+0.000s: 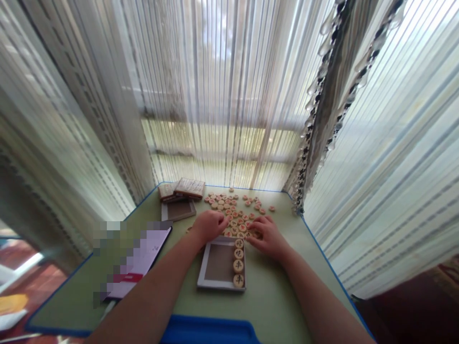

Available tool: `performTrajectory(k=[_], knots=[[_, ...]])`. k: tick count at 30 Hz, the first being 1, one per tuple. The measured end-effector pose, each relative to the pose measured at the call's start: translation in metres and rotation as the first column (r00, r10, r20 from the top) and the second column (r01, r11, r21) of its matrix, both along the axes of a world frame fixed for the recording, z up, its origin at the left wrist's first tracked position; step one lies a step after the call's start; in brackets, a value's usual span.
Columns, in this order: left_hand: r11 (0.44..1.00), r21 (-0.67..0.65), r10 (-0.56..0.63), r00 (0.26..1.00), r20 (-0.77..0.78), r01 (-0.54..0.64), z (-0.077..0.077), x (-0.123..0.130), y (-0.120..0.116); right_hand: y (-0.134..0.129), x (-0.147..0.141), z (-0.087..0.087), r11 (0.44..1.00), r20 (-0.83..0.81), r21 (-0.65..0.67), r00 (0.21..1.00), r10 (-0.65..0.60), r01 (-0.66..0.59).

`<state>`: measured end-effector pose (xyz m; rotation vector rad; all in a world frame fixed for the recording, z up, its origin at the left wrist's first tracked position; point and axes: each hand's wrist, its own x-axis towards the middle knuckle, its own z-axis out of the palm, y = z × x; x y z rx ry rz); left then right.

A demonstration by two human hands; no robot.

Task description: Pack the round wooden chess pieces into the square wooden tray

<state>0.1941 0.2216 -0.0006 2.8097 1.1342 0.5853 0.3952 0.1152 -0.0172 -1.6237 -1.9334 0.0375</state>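
Note:
Round wooden Chinese chess pieces (242, 228) with red or dark characters lie scattered over the far half of the table. My left hand (210, 226) is at the left side of the pile, its fingers curled in; whatever they hold is hidden. On the right side, my right hand (267, 238) rests with bent fingers apart, the fingertips touching pieces at the pile's near edge. Between my forearms lies a shallow open box (221, 288) with a pale rim. Several chess pieces (238, 266) with dark characters stand in one column along its right wall.
A second shallow box (178, 210) lies at the far left, with two patterned box lids (190, 188) behind it. A tablet-like device (143, 260) with a lit screen is left of my left arm. Sheer curtains (222, 95) hang just past the blue-edged table (283, 296).

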Motion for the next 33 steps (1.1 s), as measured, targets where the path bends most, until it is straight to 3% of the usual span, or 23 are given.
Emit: performTrajectory(k=[6,14,20,26,33], knots=[[0.996,0.028,-0.089,0.996,-0.032,0.09,0.003,0.005,-0.005,-0.001,0.006,0.002,0.999,0.037,-0.026,0.999,-0.033,0.034],[0.988,0.095,-0.101,0.982,-0.16,0.118,0.006,0.007,-0.011,-0.001,0.001,0.0,0.998,0.154,-0.026,0.987,-0.044,0.049],[0.988,0.071,-0.123,0.981,-0.148,0.134,0.008,0.006,-0.011,-0.003,0.002,-0.001,0.996,0.156,0.02,0.984,-0.089,0.087],[0.949,-0.039,-0.314,0.933,-0.175,0.312,0.012,0.0,-0.015,-0.002,0.002,-0.001,0.995,0.174,0.028,0.979,-0.101,0.098],[0.943,-0.085,-0.334,0.919,-0.212,0.323,0.006,0.0,-0.013,-0.003,0.004,0.0,0.997,0.175,-0.01,0.982,-0.074,0.077]])
